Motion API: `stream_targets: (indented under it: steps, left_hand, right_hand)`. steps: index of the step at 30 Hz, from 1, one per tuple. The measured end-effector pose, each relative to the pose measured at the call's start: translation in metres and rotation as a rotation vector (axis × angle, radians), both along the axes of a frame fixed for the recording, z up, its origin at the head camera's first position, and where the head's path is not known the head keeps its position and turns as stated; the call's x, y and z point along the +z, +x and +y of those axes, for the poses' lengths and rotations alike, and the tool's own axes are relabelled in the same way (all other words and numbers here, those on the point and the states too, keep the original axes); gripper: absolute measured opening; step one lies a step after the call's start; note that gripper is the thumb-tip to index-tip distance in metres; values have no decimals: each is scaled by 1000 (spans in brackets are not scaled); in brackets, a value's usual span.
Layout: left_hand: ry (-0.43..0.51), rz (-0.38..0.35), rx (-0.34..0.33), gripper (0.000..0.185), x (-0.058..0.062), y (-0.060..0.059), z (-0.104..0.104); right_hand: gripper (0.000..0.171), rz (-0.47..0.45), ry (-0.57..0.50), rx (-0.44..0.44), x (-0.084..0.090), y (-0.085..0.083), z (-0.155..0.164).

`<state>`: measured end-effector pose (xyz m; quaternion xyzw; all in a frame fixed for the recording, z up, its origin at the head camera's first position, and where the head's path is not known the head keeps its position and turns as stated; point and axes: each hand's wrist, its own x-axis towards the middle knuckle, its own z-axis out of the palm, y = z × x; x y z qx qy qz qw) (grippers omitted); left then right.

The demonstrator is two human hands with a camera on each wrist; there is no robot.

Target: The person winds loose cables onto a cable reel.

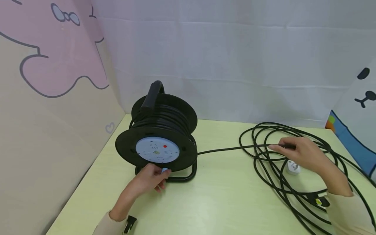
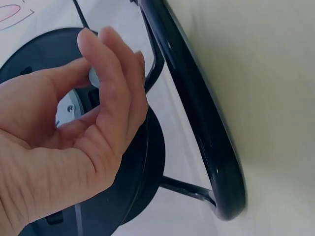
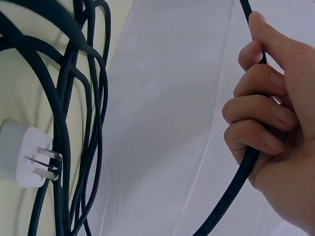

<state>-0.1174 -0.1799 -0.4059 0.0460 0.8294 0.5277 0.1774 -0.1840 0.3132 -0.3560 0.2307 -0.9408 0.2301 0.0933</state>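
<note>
A black cable reel (image 1: 158, 130) stands on its tubular frame at the left of the table, with many turns of cable on its drum and a pale socket face (image 1: 157, 149) toward me. My left hand (image 1: 149, 179) pinches the small light-blue crank knob (image 1: 164, 170) at the lower rim of the reel; in the left wrist view the knob (image 2: 93, 77) shows between thumb and fingers. The black cable (image 1: 223, 149) runs nearly straight from the reel's right side to my right hand (image 1: 304, 153). Curled fingers of that hand grip the cable (image 3: 229, 194) in the right wrist view.
Loose loops of black cable (image 1: 271, 176) spread over the right side of the pale table (image 1: 223, 202). A white three-pin plug (image 1: 293, 167) lies among them, under my right hand. White sheeting (image 1: 223, 65) stands behind, and a printed panel (image 1: 58, 130) borders the left.
</note>
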Motion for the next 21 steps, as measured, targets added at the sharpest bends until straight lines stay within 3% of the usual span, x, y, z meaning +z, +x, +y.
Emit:
stream_targets:
  steps: [6,14,21]
  left_hand:
    - [31,-20,-15,35,0,-2,-6]
    - [37,-21,-6,36,-2,-1,-10]
    - [35,-30,13,36,-5,1,-13]
  right_hand:
    - [32,-75,-33,-16,-2,6,-1]
    - [30,-39,-28,-54,-10,11,-2]
    - [34,-39,-44,-19,-21,12,-2]
